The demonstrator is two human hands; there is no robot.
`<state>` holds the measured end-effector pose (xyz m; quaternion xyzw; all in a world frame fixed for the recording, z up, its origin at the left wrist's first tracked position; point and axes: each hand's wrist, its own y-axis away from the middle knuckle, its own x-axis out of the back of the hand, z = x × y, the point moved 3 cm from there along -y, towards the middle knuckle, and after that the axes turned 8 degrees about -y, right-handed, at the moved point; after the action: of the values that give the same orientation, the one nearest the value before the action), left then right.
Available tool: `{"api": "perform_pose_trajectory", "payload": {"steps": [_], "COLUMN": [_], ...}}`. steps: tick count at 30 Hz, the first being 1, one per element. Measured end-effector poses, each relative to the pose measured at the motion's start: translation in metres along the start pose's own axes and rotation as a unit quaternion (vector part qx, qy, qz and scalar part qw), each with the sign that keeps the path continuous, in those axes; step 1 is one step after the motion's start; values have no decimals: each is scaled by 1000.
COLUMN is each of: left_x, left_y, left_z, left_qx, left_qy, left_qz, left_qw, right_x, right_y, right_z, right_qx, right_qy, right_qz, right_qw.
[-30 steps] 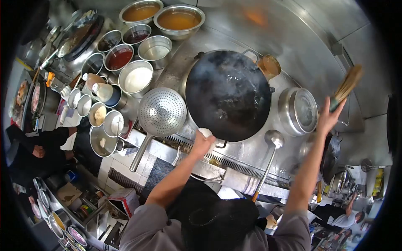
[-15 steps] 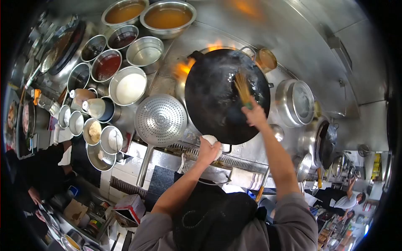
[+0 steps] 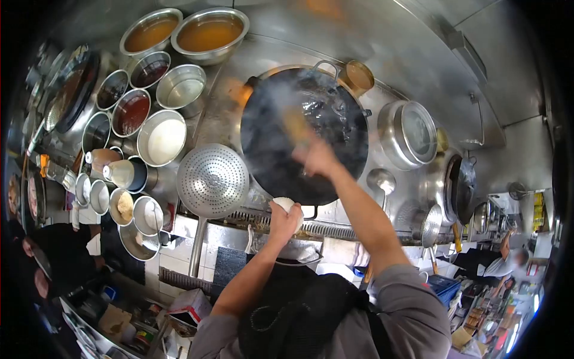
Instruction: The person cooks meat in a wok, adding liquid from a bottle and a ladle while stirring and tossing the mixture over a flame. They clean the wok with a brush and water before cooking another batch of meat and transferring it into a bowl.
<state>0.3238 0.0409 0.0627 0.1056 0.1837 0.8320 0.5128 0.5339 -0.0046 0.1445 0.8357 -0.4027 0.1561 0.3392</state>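
Head view: black wok (image 3: 348, 140), hazy, glossy inside; tan brush (image 3: 293, 124) blurred.

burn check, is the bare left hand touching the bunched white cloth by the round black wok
Touching: the head view shows the left hand closed around the bunched cloth.

"Could you read any lettering or numbers?"
"None. The red-and-white cardboard box (image 3: 191, 306) was too small and tilted for any print to be made out."
"And the upright yellow panel (image 3: 539, 210) at far right?"
"Too small and blurred; whatever it bore was unreadable."
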Motion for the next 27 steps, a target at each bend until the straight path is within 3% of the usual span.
{"api": "perform_pose_trajectory", "payload": {"steps": [1,2,3,4,5,6,7,8,10,11,14,15,16,17,19,20,21,22,23,24,25,27], "left_x": [0,0,-1,1,1,-1,0,-3,-2,0,4,4,3,1,-3,-3,-3,-2,-3,-4,-2,-1], "left_y": [0,-4,-5,3,-1,-7,-6,-7,-11,-13,0,2,6,8,9,7,5,7,8,6,1,1], "left_z": [-2,-3,-5,-12,-12,-9,-6,-5,-10,-20,-8,-8,-7,-2,10,11,11,10,3,-6,-10,1], "left_qx": [-12,-26,-58,-49,-30,-15,-20,-24,-30,-12,20,19,17,0,-21,-20,-29,-35,-32,-22,-16,-5], "left_qy": [27,57,36,32,9,-12,-10,-9,6,-9,11,18,18,-7,-13,-14,-30,-50,-53,-58,-62,-53], "left_qz": [15,31,45,41,31,22,25,23,42,27,27,13,10,15,29,29,26,21,17,21,23,8], "left_qw": [999,998,997,997,999,1000,999,999,999,1000,999,1000,1000,1000,999,999,999,998,998,998,998,999], "right_x": [-1,0,9,57,101,134,123,102,36,51,133,177,202,216,165,135,105,62,25,-9,-18,34], "right_y": [12,22,36,47,33,28,14,5,41,50,70,60,50,46,39,27,7,1,-27,23,65,93], "right_z": [14,26,39,32,37,42,61,78,58,47,44,49,57,61,18,10,16,18,47,22,2,-3], "right_qx": [1,165,317,40,-70,-134,-72,-7,54,50,-168,-148,-45,63,79,261,276,106,-73,86,57,-34], "right_qy": [-6,55,117,30,129,180,237,285,164,161,129,257,292,309,106,58,58,62,159,137,25,-30], "right_qz": [7,-106,-220,-317,-304,-162,7,179,-79,-77,-313,-190,45,276,557,623,577,432,57,-41,-181,-364], "right_qw": [1000,979,915,947,941,961,969,942,982,983,926,936,954,908,820,735,766,893,983,986,982,930]}}
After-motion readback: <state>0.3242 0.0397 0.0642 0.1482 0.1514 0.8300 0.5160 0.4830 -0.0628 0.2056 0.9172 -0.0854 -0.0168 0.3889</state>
